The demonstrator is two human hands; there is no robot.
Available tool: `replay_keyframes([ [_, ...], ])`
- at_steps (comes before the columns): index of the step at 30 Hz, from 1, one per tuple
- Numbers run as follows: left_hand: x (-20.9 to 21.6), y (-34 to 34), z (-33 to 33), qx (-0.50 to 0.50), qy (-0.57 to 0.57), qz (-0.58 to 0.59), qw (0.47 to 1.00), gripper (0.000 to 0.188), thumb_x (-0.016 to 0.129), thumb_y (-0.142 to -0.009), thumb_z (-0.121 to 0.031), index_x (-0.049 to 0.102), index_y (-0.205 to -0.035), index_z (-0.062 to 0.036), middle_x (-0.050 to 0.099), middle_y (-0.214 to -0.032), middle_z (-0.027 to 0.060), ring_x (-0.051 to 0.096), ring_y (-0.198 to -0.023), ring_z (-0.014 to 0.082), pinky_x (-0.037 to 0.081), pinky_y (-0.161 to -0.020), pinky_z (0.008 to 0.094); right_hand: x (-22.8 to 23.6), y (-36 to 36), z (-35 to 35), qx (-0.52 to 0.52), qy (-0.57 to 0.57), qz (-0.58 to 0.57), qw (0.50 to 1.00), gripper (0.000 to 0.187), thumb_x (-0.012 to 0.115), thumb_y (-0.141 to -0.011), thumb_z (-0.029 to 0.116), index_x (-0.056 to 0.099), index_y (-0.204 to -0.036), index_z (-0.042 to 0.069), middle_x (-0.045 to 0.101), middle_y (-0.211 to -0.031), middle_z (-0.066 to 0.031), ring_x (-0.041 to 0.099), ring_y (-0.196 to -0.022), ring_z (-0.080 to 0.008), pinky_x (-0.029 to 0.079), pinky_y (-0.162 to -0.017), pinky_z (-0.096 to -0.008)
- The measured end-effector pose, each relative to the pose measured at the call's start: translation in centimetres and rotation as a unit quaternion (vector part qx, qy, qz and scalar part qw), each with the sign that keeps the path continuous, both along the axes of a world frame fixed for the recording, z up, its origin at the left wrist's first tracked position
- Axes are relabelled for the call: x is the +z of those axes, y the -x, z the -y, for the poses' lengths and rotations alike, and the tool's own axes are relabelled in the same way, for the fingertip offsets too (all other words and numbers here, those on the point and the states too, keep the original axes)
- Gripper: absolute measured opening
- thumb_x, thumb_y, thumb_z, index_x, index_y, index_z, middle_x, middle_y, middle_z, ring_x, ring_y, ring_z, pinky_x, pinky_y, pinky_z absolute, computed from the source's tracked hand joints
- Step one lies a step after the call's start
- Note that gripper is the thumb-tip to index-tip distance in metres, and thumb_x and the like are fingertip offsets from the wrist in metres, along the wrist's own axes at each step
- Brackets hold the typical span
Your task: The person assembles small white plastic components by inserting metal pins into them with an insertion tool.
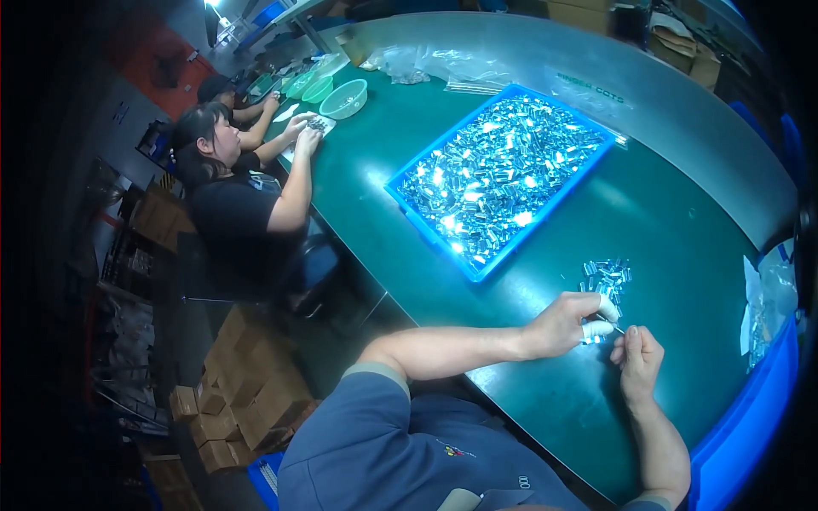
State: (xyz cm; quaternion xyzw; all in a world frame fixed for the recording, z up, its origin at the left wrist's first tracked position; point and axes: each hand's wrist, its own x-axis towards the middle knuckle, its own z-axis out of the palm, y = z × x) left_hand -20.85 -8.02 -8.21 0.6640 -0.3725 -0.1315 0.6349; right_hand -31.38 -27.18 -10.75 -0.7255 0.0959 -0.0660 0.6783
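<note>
1. Two hands meet over the near part of the green table (375,230), their fingertips almost touching around one thin piece (620,330), which lies between them just above the table.
2. The right hand (641,359) has thumb and finger closed together, apparently pinching one end of the thin piece; such a grip would probably steady something this slight.
3. The left hand (555,326) reaches in from the side, its covered fingertips bent around the other end. Whether they squeeze it or merely guide it, one cannot tell.
4. White finger covers (607,307) sit on the left hand's tips, perhaps to keep skin off the shiny metal or to improve grip.
5. A small pile of metal pieces (607,277) lies loose on the table just beyond the hands, likely put there for a short reach; a few more show beneath the left fingers.
6. The shallow blue tray (436,241) stands farther off, spread nearly from wall to wall with many similar shiny pieces. Its low sides seem suited to containing them while leaving them easy to scoop.
7. At the right edge stands a blue bin (750,426), with clear plastic bags (775,285) beside its far end.
8. Across the table, near a co-worker (243,192), sits a pale green bowl (344,100); its contents are too small to identify.
</note>
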Motion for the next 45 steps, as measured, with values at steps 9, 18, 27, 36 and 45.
replay_keyframes([
  [9, 0.0, 0.0, -0.2, 0.000, -0.008, -0.057, 0.998, 0.015, 0.073, -0.091, -0.008, 0.068, -0.105, -0.0030, 0.072, -0.092, 0.0099, 0.069, -0.081, 0.0196, 0.053, -0.070, 0.0341, 0.8, -0.3, -1.1, -0.047, -0.029, 0.035, 0.998, 0.025, 0.061, -0.104, 0.027, 0.064, -0.095, 0.003, 0.064, -0.075, -0.0020, 0.054, -0.061, -0.0062, 0.039, -0.052, -0.0210],
  [18, 0.0, 0.1, -0.1, -0.029, 0.006, -0.043, 0.999, 0.022, 0.075, -0.092, -0.013, 0.067, -0.110, -0.0025, 0.072, -0.095, 0.0092, 0.069, -0.082, 0.0171, 0.055, -0.070, 0.0322, -0.2, 0.1, -0.1, -0.027, 0.034, 0.085, 0.995, 0.015, 0.064, -0.102, 0.019, 0.061, -0.098, 0.004, 0.060, -0.081, -0.0019, 0.049, -0.062, -0.0047, 0.036, -0.053, -0.0202],
  [27, 1.1, -0.5, -0.8, -0.075, -0.115, -0.071, 0.988, 0.024, 0.074, -0.094, -0.022, 0.069, -0.105, -0.0007, 0.073, -0.091, 0.0124, 0.071, -0.081, 0.0173, 0.053, -0.067, 0.0329, 1.6, 0.1, -0.7, -0.024, 0.145, 0.157, 0.977, 0.019, 0.061, -0.102, 0.015, 0.062, -0.088, 0.001, 0.061, -0.074, -0.0052, 0.056, -0.066, -0.0120, 0.041, -0.058, -0.0276],
  [36, 0.0, -0.1, -0.4, -0.016, -0.046, 0.077, 0.996, 0.022, 0.076, -0.091, -0.017, 0.068, -0.102, -0.0004, 0.071, -0.084, 0.0143, 0.070, -0.072, 0.0231, 0.052, -0.063, 0.0358, 0.8, 0.4, -0.3, 0.011, 0.092, 0.057, 0.994, 0.027, 0.057, -0.105, 0.019, 0.062, -0.087, 0.000, 0.063, -0.071, -0.0054, 0.056, -0.062, -0.0116, 0.041, -0.055, -0.0273],
  [45, 0.3, -0.1, -0.4, -0.014, -0.083, 0.014, 0.996, 0.021, 0.076, -0.091, -0.018, 0.069, -0.102, -0.0014, 0.072, -0.087, 0.0136, 0.069, -0.072, 0.0197, 0.053, -0.063, 0.0340, 1.0, 0.1, -0.7, -0.002, 0.048, 0.100, 0.994, 0.012, 0.065, -0.099, 0.011, 0.064, -0.098, -0.001, 0.063, -0.086, -0.0049, 0.059, -0.075, -0.0115, 0.046, -0.067, -0.0252],
])
